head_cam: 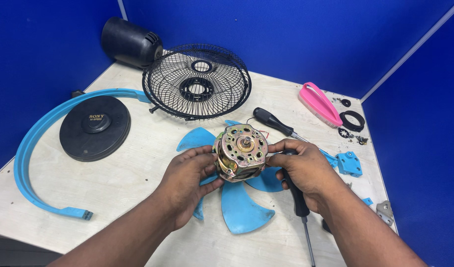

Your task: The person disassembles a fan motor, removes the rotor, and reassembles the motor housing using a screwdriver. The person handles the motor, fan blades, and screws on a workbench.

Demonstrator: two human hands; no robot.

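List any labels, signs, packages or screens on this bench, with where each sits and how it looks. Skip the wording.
Printed label: small pale lettering at the middle of the round black disc, left side of the table, inside the blue curved band.
No packages, signs or screens show.

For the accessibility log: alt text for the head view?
Left hand and right hand hold a round brass-coloured metal fan motor above a light-blue plastic fan blade on a pale wooden table; the right also grips a black-handled screwdriver.
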